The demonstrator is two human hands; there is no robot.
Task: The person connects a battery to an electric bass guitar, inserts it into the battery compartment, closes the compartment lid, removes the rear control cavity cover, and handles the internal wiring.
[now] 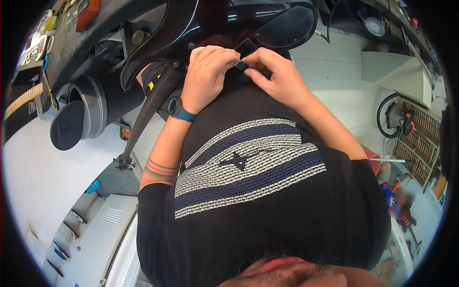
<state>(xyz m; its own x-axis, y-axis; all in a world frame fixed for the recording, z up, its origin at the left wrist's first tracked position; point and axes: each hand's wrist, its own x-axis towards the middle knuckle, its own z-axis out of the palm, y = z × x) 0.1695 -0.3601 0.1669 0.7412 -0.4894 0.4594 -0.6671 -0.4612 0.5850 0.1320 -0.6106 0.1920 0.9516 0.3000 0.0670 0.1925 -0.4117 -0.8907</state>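
Note:
A dark glossy electric guitar or bass body (pixel 224 14) lies across the lap, with a black cover plate (pixel 287 27) on its upper right. My left hand (pixel 206 71), with a watch on its wrist, has its fingertips closed at one end of a small black block (pixel 240 66). From the other side, my right hand (pixel 277 76) pinches the same piece between thumb and forefinger. What exactly the block is, I cannot make out. Just beyond the fingertips shows a flat black rectangular part (pixel 246 47). A black strap (pixel 150 103) hangs down from the guitar body.
A workbench with tools (pixel 52 67) runs along the upper left. Below it stands a grey cylindrical bin (pixel 88 107). On the right are a white cabinet (pixel 397 76), a coiled black hose (pixel 389 115) and a slatted rack (pixel 416 138). Another person (pixel 380 165) is partly visible at right.

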